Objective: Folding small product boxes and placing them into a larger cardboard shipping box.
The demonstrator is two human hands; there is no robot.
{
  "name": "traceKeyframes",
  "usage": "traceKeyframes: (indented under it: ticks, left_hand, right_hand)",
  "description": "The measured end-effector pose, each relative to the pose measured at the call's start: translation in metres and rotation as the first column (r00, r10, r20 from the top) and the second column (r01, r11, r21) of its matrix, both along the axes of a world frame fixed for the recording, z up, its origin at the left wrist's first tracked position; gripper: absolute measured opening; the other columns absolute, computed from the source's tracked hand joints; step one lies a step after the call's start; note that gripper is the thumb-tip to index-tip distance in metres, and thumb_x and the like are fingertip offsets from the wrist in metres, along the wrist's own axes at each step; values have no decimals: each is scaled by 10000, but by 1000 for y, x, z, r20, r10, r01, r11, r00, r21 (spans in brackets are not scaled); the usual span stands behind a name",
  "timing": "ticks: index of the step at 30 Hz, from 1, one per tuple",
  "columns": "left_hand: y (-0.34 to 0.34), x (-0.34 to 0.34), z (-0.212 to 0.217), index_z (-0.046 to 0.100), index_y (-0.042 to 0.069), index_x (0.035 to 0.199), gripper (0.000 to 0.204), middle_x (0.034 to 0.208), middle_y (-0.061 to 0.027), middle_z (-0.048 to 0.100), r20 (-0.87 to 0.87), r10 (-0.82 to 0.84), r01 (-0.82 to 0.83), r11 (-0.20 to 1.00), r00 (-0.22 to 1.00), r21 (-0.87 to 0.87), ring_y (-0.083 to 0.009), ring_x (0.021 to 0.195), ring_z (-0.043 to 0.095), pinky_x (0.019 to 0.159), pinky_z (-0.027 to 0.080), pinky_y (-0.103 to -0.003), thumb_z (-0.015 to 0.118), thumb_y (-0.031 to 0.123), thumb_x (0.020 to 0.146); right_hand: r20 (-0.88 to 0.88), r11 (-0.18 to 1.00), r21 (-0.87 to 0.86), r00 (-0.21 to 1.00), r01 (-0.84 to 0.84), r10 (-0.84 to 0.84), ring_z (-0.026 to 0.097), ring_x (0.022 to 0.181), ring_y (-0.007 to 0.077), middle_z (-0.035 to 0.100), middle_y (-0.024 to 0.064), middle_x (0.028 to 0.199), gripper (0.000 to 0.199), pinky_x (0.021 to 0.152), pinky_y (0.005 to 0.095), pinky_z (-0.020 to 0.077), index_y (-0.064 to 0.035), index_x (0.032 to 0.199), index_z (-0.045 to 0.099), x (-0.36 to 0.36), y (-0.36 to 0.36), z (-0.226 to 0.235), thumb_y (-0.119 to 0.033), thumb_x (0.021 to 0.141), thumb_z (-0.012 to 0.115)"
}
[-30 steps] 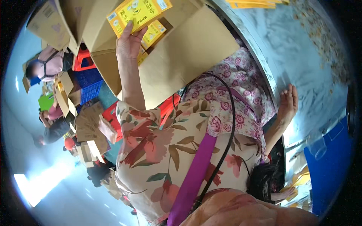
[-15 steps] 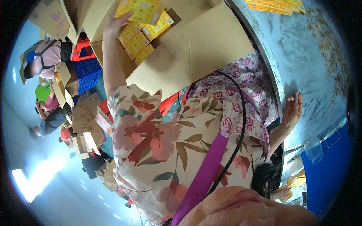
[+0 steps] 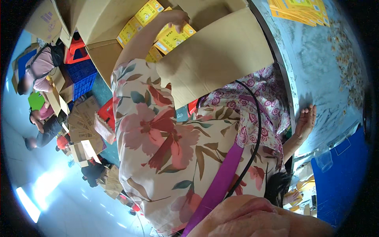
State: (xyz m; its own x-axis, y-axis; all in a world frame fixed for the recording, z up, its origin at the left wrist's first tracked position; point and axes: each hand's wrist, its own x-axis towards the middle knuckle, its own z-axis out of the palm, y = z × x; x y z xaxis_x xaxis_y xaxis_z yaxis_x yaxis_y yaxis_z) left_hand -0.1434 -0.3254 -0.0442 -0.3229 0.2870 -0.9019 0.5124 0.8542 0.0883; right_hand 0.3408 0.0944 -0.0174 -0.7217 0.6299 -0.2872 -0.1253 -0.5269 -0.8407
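A moment ago the person's bare left hand [image 3: 173, 19] held a flat yellow printed packet up above the open brown cardboard carton [image 3: 103, 57]. Since then the hand has come down and swung across to the inner edge of the carton's broad brown flap [image 3: 221, 55]. Its palm has turned downward, the fingers curling over the yellow rectangular printed packs [image 3: 173, 39]. The lifted packet no longer shows in the air.

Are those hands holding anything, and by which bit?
The right hand holds nothing. The left hand is at the yellow packets; whether it grips one is unclear.
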Motion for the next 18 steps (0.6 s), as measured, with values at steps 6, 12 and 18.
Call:
traceKeyframes:
  ticks: [6,12,18]
  left_hand:
    - [5,4,-32,524,-104,1203,657,1091,-235,638,-22,-107,108,990,994,86,-301,774,700,597,567,-404,815,69,639]
    - [18,12,-23,655,106,1130,514,964,-122,686,-64,-512,508,858,856,-75,-305,823,681,645,570,-399,763,67,629]
    - [-36,16,-84,648,123,1060,401,968,-71,656,-393,-337,463,839,855,286,-285,932,632,710,536,-414,709,38,673]
  right_hand:
    - [5,1000,3,1000,-4,4,594,920,181,588,140,1184,340,846,313,525,40,1304,456,3,1,13,-32,972,464]
    - [-5,1000,-13,1000,-13,13,601,909,182,604,138,1167,353,836,319,530,38,1314,445,6,5,15,-34,969,468]
    - [4,1000,-23,1000,-13,13,612,905,185,612,140,1171,375,829,328,536,35,1335,419,6,7,13,-37,971,464]
